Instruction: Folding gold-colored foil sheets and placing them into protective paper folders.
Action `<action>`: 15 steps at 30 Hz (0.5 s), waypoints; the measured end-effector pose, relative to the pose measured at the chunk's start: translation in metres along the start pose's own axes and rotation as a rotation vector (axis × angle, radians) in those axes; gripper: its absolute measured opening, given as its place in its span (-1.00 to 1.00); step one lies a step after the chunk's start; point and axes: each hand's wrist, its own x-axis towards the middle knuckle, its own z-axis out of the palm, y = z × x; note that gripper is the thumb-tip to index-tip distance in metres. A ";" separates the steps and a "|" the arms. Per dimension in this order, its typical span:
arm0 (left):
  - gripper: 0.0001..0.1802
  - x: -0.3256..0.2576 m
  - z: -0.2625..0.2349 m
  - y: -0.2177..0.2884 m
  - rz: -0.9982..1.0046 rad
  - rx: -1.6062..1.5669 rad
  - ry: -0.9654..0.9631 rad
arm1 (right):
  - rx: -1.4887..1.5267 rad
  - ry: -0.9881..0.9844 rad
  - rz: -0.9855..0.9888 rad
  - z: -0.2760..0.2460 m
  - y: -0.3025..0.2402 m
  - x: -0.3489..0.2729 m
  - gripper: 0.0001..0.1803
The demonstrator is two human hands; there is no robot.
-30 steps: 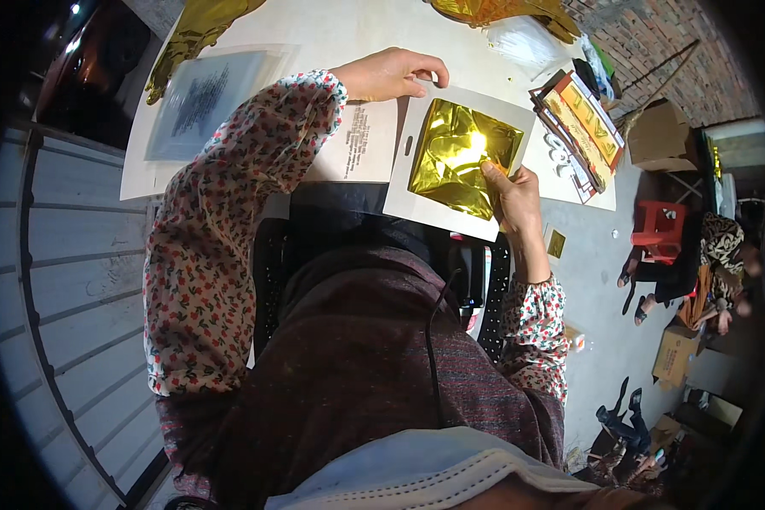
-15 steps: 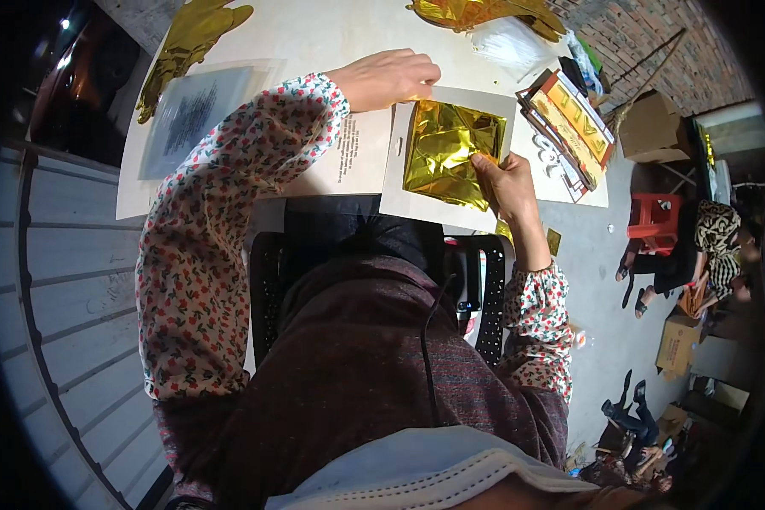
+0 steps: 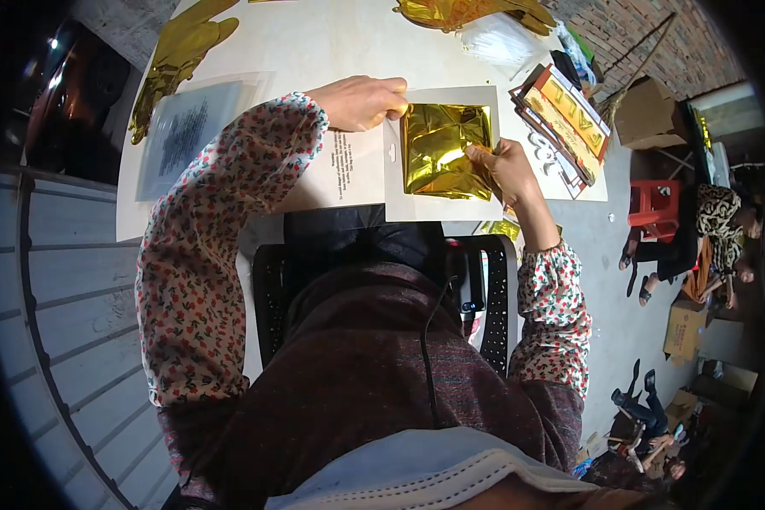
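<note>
My right hand (image 3: 512, 172) grips the right edge of a white card (image 3: 450, 210), thumb on top and the other fingers hidden beneath. On the card lies a folded packet of shiny gold foil (image 3: 444, 151), with the thumb pressing its right side. A small hanging slot shows near the card's left edge. My left hand (image 3: 361, 102) is closed at the card's upper left corner, its fingertips pinched together; what they hold is hidden. Below that hand lies what looks like a clear printed plastic bag (image 3: 342, 166), its outline hard to make out.
A stack of clear printed bags (image 3: 183, 132) lies on the white table (image 3: 314, 51) at left, near a gold foil piece (image 3: 178, 55). More gold foil (image 3: 472, 13) is at the far edge. Printed cards (image 3: 565, 123) lie at right. A red stool (image 3: 653, 208) and people are beyond.
The card with the gold foil has turned to lie straighter. My left hand has moved left and a little nearer, and its fingers have curled in. The right hand keeps its grip.
</note>
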 end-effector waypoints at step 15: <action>-0.88 -0.032 0.017 0.017 0.158 -0.447 -0.061 | 0.114 0.000 0.005 0.008 -0.002 0.002 -0.85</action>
